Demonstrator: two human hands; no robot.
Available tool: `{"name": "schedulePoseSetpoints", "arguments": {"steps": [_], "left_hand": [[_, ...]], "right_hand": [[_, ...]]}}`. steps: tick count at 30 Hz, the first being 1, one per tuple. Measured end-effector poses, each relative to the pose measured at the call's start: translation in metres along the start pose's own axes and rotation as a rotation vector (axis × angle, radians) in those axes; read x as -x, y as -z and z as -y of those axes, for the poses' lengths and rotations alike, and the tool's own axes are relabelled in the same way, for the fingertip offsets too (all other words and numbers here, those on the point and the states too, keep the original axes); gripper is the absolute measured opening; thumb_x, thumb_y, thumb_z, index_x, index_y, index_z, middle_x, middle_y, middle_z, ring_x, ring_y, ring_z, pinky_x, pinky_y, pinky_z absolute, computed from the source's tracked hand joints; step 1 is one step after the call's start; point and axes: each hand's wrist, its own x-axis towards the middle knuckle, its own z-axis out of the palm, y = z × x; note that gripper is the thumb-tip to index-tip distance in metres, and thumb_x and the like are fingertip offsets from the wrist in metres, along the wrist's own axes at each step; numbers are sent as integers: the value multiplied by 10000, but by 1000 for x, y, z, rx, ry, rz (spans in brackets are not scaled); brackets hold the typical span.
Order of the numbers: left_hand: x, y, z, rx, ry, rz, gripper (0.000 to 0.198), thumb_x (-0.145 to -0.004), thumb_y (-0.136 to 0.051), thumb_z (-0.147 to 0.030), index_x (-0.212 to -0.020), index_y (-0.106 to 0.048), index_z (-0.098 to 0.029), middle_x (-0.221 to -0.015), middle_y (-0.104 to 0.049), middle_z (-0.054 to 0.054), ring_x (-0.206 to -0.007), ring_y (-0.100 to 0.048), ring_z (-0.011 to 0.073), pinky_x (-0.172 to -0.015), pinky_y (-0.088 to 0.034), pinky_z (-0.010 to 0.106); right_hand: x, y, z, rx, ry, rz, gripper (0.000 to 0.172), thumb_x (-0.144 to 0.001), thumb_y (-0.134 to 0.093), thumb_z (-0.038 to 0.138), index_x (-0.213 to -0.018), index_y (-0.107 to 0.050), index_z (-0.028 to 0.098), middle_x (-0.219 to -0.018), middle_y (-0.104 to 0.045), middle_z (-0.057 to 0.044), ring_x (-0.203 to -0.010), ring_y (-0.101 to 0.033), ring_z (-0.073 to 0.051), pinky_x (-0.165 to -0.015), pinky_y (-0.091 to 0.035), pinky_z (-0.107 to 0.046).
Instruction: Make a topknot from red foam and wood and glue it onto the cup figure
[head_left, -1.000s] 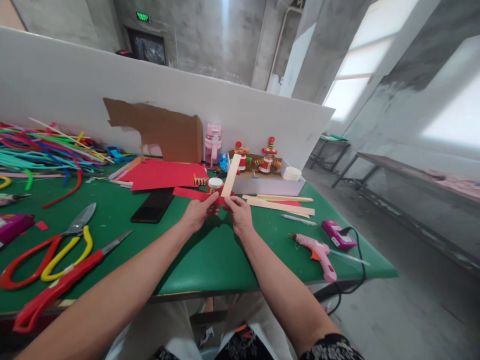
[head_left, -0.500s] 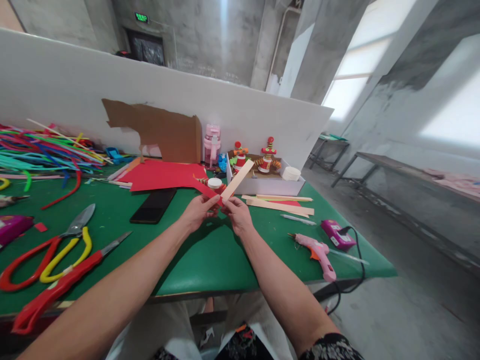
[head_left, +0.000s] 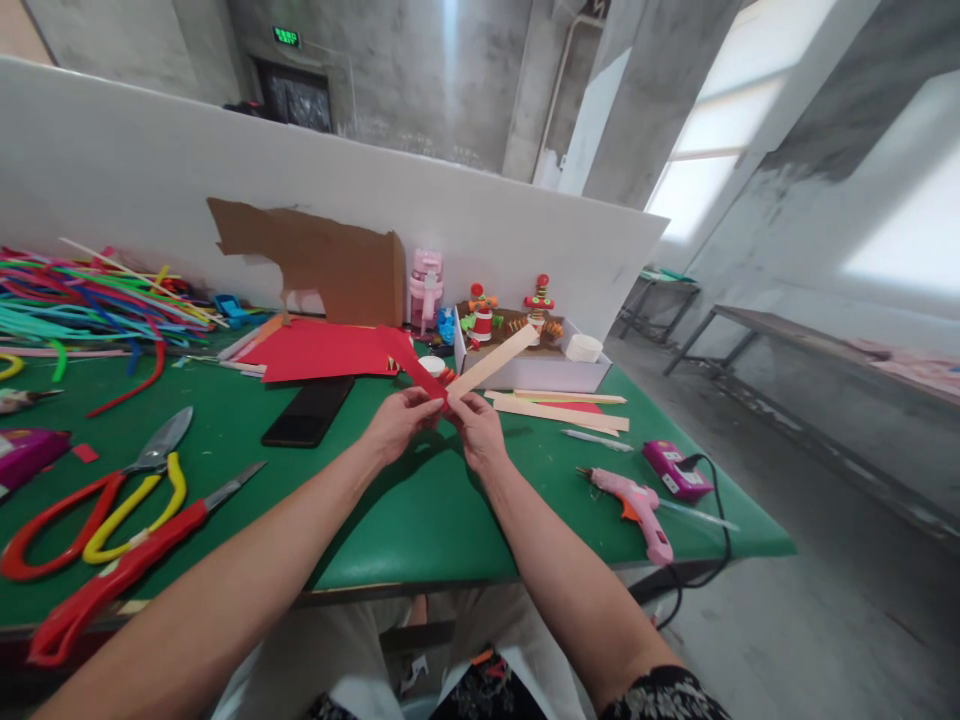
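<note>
My left hand (head_left: 403,422) pinches the lower end of a red strip (head_left: 415,364), which slants up to the left. A pale beige strip (head_left: 495,362) is pinched at its lower end by my right hand (head_left: 478,425) and slants up to the right. The two strips meet at my fingertips in a V shape; whether they are joined there is hidden by the fingers. Just behind the hands stands a round white piece (head_left: 431,366), partly covered by the red strip. Both hands are above the green table (head_left: 405,530).
A white box (head_left: 536,377) holds small red figures (head_left: 541,300). Right of my hands lie beige strips (head_left: 562,411), a pen (head_left: 596,439) and a pink glue gun (head_left: 634,505). On the left are a phone (head_left: 308,411), scissors (head_left: 154,455), a red-handled knife (head_left: 142,550) and red sheets (head_left: 315,350).
The beige strip has tipped lower to the right, and the red strip now stands up more steeply to the left. Both hands have stayed nearly in place.
</note>
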Motion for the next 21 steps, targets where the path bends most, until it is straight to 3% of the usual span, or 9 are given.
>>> {"name": "schedulePoseSetpoints", "arguments": {"steps": [7, 12, 21], "left_hand": [[0, 7, -9, 50, 10, -27, 432, -485, -899, -358, -728, -604, -157, -658, -637, -9, -551, -557, 102, -529, -440, 227], [1, 9, -16, 40, 38, 23, 446, -454, -917, -319, -687, -571, -160, -595, -598, -30, -516, -550, 98, -524, -457, 234], [2, 5, -12, -49, 36, 20, 379, -467, -887, -306, -645, -585, -161, -551, -610, -24, -459, -530, 93, -477, -427, 220]], "right_hand": [[-1, 3, 4, -76, -117, 94, 215, -607, -827, 220, -737, -656, 199, -716, -705, 17, -636, -623, -117, -712, -544, -275], [-3, 5, 1, -93, -189, 83, 192, -657, -816, 230, -672, -628, 195, -641, -682, 15, -579, -616, -113, -655, -550, -252], [0, 4, -1, -57, -195, 139, 255, -581, -864, 275, -752, -703, 178, -666, -702, 7, -570, -593, -98, -608, -518, -219]]}}
